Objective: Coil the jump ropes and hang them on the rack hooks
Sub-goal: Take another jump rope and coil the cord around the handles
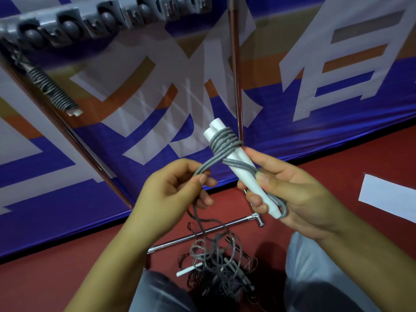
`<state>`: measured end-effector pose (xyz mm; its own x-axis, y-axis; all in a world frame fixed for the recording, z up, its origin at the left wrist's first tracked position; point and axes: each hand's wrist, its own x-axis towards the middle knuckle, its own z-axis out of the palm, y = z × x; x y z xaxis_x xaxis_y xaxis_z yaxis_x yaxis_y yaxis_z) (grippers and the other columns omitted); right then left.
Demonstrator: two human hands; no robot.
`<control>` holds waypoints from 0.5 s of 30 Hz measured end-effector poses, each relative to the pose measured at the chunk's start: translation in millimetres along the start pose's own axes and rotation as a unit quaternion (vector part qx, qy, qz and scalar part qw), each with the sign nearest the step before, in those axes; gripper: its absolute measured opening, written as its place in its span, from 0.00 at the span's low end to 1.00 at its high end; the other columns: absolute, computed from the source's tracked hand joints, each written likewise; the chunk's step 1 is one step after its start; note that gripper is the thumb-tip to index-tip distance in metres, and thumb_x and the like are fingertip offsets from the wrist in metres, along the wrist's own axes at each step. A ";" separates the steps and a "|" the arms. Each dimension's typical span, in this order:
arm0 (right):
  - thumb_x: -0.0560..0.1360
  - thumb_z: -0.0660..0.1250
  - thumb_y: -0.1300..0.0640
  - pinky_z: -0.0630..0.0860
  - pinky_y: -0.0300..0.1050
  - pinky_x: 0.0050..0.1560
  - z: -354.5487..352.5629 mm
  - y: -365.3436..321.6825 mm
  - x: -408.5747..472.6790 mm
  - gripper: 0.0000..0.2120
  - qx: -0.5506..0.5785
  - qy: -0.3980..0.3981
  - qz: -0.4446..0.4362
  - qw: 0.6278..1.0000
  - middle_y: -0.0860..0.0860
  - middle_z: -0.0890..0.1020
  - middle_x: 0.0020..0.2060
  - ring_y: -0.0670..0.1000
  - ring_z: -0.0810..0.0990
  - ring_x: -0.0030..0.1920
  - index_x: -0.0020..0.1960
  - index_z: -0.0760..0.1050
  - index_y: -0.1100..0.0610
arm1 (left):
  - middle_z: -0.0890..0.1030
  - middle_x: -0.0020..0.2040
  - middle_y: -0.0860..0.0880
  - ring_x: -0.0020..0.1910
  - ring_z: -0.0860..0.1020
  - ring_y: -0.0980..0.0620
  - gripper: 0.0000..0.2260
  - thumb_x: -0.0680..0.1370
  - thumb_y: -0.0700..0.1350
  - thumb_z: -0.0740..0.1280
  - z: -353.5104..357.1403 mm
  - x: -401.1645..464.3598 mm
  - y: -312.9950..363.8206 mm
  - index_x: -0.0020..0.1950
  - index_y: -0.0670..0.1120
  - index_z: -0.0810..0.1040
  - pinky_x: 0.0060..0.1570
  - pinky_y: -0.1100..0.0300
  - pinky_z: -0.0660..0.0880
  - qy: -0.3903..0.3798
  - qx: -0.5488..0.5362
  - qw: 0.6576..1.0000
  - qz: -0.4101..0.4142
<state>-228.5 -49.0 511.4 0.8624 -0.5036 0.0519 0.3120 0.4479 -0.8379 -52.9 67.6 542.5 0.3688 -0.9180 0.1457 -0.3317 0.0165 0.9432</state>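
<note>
- The two white handles (238,167) of one jump rope are held side by side in the right hand (290,188), whose fingers (255,199) are curled round the lower ends
- The grey cord (226,141) is wound in several turns round the upper ends of the handles; the free run is pinched in the left hand (177,188) and drops to the floor
- Risk: if tension is lost at the left hand, the turns are likely to slacken and slide off the handle tops
- Risk: the free run leads into the tangled pile (220,266) on the red floor (337,158); a snag there is likely to stall the winding or drag other ropes up
- Risk: the handles may splay if the right-hand grip is relaxed
- Count: one rope in hand, two handles
- Count: one coiled rope (51,88) is already hung from the rack (90,21) at upper left
- Count: ropes in the pile cannot be counted; one loose white handle (189,269) is visible
</note>
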 end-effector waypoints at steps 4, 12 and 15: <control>0.72 0.63 0.59 0.75 0.37 0.34 -2.4 3.5 3.3 0.23 -0.147 0.053 -0.041 0.987 0.49 0.84 0.45 0.47 0.79 0.35 0.66 0.70 0.47 | 0.83 0.38 0.42 0.21 0.65 0.57 0.03 0.73 0.37 0.65 2.6 2.2 -12.1 0.43 0.38 0.77 0.24 0.68 0.65 -0.040 -0.145 0.986 -0.066; 0.72 0.61 0.57 0.75 0.35 0.36 -1.4 11.0 3.0 0.22 -0.258 0.079 -0.068 0.960 0.43 0.84 0.46 0.45 0.80 0.36 0.64 0.69 0.42 | 0.68 0.17 0.51 0.15 0.59 0.60 0.23 0.71 0.61 0.63 3.6 16.4 -23.8 0.52 0.45 0.84 0.19 0.68 0.57 -0.250 -0.302 0.879 -0.270; 0.72 0.61 0.58 0.75 0.35 0.35 -2.6 4.5 3.8 0.22 -0.246 0.063 -0.056 0.966 0.44 0.84 0.44 0.45 0.80 0.36 0.65 0.69 0.43 | 0.68 0.17 0.55 0.16 0.56 0.59 0.19 0.72 0.60 0.70 4.4 19.8 -25.7 0.54 0.47 0.84 0.19 0.68 0.55 -0.309 -0.363 0.841 -0.255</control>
<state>-224.9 -50.7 506.4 0.7699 -0.6275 0.1162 0.1457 -0.0044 -0.9893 -40.9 47.2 519.8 -0.2931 -0.9065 -0.3038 0.4339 -0.4093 0.8027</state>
